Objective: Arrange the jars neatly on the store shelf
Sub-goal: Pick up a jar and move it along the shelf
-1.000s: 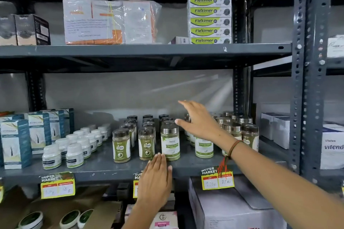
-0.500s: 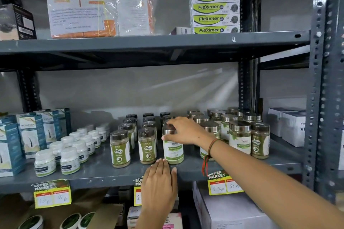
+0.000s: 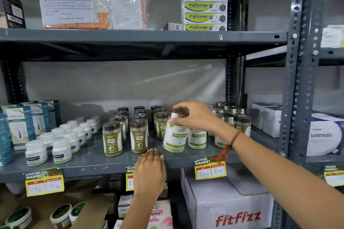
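My right hand (image 3: pixel 195 117) grips the silver lid of a white-and-green labelled jar (image 3: pixel 175 139), which is tilted and sits at the front of the grey middle shelf (image 3: pixel 93 161). My left hand (image 3: pixel 149 171) lies flat with fingers together on the shelf's front edge, just left of and below that jar. Rows of brown-lidded green jars (image 3: pixel 112 138) stand to the left, in three columns running back. Silver-lidded jars (image 3: pixel 229 117) stand behind and to the right of my right wrist; one similar jar (image 3: pixel 197 139) is right beside the held one.
White pill bottles (image 3: pixel 61 150) and blue boxes (image 3: pixel 18 126) fill the shelf's left end. An upper shelf (image 3: pixel 141 37) carries wrapped packs and green Fleximer boxes (image 3: pixel 204 0). A steel upright (image 3: pixel 301 80) stands on the right. A Fitfizz carton (image 3: pixel 229 208) sits below.
My right hand came left from the silver-lidded group, closed on a jar's lid and has tilted and pulled it toward the shelf front. My left hand stayed on the shelf edge.
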The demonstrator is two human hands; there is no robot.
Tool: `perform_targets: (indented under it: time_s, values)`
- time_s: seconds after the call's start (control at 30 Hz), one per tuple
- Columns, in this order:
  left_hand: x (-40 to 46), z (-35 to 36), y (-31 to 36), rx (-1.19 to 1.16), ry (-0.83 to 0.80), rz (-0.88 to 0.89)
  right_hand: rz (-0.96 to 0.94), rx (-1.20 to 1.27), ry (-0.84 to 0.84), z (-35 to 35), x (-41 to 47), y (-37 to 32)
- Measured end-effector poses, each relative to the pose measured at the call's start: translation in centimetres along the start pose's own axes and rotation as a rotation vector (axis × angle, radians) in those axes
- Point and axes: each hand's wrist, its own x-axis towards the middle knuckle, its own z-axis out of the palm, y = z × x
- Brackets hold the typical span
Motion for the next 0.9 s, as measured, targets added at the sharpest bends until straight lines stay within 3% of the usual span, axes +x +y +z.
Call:
perform_targets:
  time_s: [0.17,0.57,0.9]
  values:
    - [0.0,-0.3,0.1,0.005,0.002,-0.007,0.093,-0.016,-0.030,-5.0,-3.4,2.5]
    - [0.0,0.2,0.4,-0.013,0.035,-0.040,0.338,-0.469,-0.188,-12.8,-7.2,12.5]
    - [0.1,1.1,0.1,-0.007,0.063,-0.060,0.561,-0.414,-0.219,-12.5,-5.9,16.8]
